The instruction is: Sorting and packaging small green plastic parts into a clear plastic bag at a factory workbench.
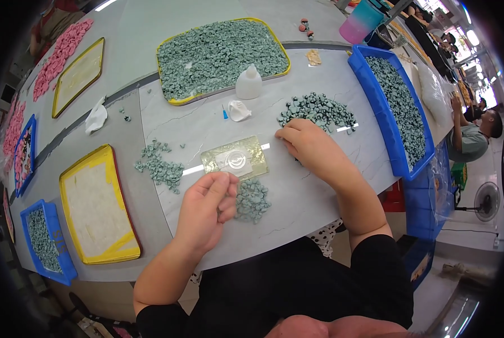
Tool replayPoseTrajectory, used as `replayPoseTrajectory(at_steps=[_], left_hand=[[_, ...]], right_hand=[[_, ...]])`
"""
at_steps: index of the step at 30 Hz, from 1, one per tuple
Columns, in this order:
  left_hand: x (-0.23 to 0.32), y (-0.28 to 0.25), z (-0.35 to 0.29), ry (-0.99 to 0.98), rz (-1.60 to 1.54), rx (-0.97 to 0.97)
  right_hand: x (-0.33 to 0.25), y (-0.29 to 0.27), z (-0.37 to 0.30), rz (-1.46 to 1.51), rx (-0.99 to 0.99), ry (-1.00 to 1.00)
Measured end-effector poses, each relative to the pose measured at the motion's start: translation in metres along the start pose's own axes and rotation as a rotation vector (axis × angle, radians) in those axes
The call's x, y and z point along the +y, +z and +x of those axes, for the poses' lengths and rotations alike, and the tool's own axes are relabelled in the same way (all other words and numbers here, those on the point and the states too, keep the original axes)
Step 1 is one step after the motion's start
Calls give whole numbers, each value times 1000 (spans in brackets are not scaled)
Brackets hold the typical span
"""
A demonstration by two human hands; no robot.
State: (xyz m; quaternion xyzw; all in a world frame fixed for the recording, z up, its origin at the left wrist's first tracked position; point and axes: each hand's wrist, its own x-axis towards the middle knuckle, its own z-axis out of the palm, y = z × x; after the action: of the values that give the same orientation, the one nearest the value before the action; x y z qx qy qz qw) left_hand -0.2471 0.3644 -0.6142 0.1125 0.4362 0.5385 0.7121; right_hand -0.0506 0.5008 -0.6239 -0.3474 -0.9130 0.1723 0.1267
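My left hand (207, 205) is closed in a pinch just in front of a yellowish rectangular plate (211, 161). Whatever lies between its fingertips is too small to make out. A white sheet with a round, shiny, clear patch (236, 160) rests on the plate. Beside the left fingers sits a small pile of grey-green pieces (253, 200). My right hand (308, 147) reaches to the near edge of a heap of dark-and-green pieces (319, 110). Its fingers are bent together, and anything in them is hidden.
A yellow-rimmed tray of green pieces (224, 53) stands at the back, near a white squeeze bottle (248, 83). A blue bin (390, 107) is at the right. Loose pieces (161, 165) and a bare yellow-edged tray (97, 205) lie left. A blue needle tip (225, 112) stands mid-table.
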Motion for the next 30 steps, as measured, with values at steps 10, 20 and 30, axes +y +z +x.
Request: replayPoseTrajectory(at_steps=[10, 20, 30], left_hand=[[2, -7, -5, 159, -115, 29], [4, -27, -36, 11, 13, -93], [14, -44, -55, 36, 190, -112]], right_hand=[[-6, 0, -4, -80, -35, 20], [-77, 5, -2, 408, 127, 4], [-127, 25, -4, 403, 259, -424]])
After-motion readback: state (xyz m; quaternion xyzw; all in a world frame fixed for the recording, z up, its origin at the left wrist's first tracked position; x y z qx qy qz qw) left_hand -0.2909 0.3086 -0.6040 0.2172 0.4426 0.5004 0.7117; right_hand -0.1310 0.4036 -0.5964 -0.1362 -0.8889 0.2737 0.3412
